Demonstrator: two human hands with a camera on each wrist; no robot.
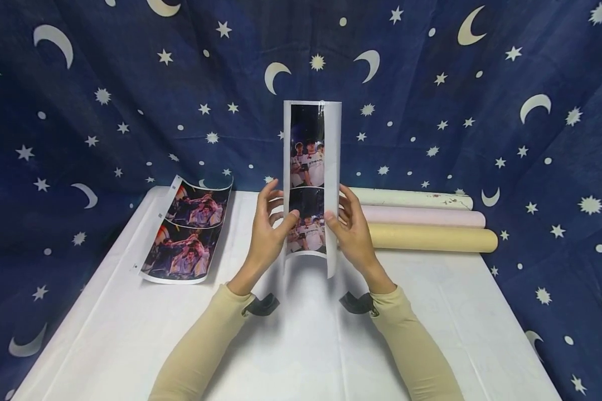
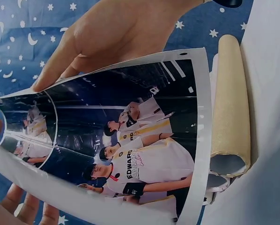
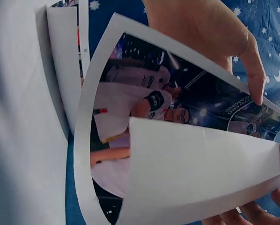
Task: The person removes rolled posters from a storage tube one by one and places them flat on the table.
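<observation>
The left hand (image 1: 267, 234) and right hand (image 1: 353, 236) pinch opposite edges of a curled poster (image 1: 307, 145) above the table (image 1: 411, 323). They seem to be managing its curl; next calls for even thumbs. Paper rolls (image 1: 431, 238) lie beyond.

Looks like a curtained-off corner, hung with navy moon-and-star cloth (image 1: 406, 83) across the top and both sides, furnished with a white-topped table (image 1: 306, 351) lower centre; cannot tell whether home or studio.
</observation>
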